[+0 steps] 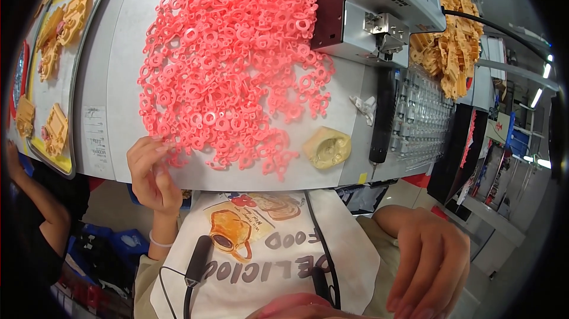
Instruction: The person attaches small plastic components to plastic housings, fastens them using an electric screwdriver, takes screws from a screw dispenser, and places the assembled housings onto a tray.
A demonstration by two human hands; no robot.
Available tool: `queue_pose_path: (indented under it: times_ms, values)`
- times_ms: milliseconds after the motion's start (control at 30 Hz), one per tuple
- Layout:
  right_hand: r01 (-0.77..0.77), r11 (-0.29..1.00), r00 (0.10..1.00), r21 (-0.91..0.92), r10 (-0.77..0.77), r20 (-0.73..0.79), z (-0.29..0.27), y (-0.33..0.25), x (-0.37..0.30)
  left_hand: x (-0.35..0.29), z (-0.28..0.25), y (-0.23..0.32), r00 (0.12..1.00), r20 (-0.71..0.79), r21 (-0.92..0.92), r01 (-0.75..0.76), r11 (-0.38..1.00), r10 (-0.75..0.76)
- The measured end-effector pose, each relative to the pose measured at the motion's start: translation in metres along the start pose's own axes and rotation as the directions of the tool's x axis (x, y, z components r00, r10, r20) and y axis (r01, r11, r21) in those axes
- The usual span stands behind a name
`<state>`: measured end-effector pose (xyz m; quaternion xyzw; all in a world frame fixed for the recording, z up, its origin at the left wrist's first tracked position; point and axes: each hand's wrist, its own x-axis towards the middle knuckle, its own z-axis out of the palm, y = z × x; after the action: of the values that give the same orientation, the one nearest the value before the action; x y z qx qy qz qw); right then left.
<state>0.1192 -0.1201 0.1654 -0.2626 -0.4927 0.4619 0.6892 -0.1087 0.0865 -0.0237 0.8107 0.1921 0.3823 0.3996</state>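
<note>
Loosely curled, left fingers (143, 154) meet the pink pieces (237, 40); right fingers (428, 268) hang half-bent; what either grips, I cannot tell.

A pale grey worktable (122, 93) stands over a grey floor (112, 203), which shows past the table's near edge. Beyond the table's right end the room runs back, bent by the lens, with bright white strip lights (536, 98) glowing there and a long pale bench (498, 223) lower down. A light grey rail (515, 70) also juts out right of the table. Blue plastic crates (127, 242) sit below the table's near left corner.
</note>
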Motion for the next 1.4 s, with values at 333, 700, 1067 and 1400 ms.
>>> queue_pose_path:
  times_ms: [333,700,1067,1400]
  values:
    - [0.056,0.998,0.998,-0.012,-0.056,-0.033,0.0,0.007,-0.006,0.0,0.0,0.002,0.999,0.028,0.007,-0.017,1.0,0.017]
    - [0.056,0.998,0.997,-0.024,-0.054,0.048,-0.014,-0.014,-0.043,-0.002,0.004,0.006,0.998,0.032,0.01,-0.051,0.999,0.051]
    - [-0.523,-0.841,0.704,-0.142,-0.332,-0.628,-0.268,-0.08,-0.131,-0.002,0.008,0.006,0.999,0.022,0.017,-0.037,0.999,0.037]
    - [-0.805,-0.581,0.522,-0.123,-0.594,-0.611,-0.309,-0.104,-0.143,-0.002,0.005,0.008,0.999,0.033,0.026,-0.014,1.0,0.013]
